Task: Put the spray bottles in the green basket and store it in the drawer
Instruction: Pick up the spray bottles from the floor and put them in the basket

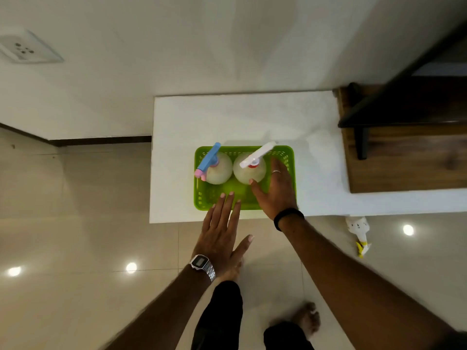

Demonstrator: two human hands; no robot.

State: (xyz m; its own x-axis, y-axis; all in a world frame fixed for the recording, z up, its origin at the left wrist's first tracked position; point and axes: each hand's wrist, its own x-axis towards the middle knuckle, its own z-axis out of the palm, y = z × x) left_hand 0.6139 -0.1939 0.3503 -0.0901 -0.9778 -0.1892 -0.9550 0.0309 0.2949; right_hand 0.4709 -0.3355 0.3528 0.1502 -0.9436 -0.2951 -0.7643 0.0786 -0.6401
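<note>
Green basket on white surface, both spray bottles upright inside. Long axis runs left-right. Right hand over right end, left hand short of near rim; fingers spread, gripping nothing. Right nearer.

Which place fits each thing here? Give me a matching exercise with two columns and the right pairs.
Things:
1. blue-headed bottle
2. white-headed bottle
3. watch
4. black band

Places:
A. right wrist
B. left side of the green basket
C. left wrist
D. right side of the basket

Pairs: 1-B, 2-D, 3-C, 4-A
</note>
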